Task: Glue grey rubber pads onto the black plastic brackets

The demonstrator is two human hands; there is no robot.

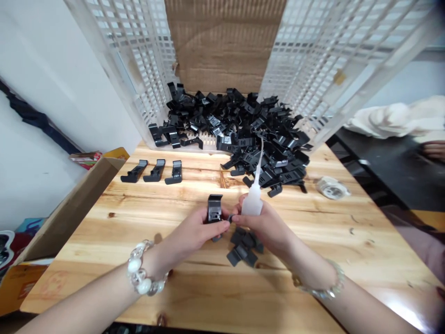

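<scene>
My left hand (202, 224) is closed on a black plastic clip (214, 208), its curved end pointing up. In my right hand (259, 222) is a white squeeze bottle (253, 202) with a long thin nozzle angled away from me. The right fingertips also pinch a small dark pad (230, 218), close beside the clip. On the table just below my hands lies a small heap of flat dark pads (242, 250). Farther off to the left, three similar black clips (154, 170) stand in a row, apart from one another.
A white plastic basket (125, 83) lies open toward me, lined with cardboard (225, 46). A pile of black clips (243, 125) spills from it onto the wooden table (139, 278). A tape roll (333, 188) sits right; a cardboard box (73, 204) stands left. Another person's hand (434, 149) shows far right.
</scene>
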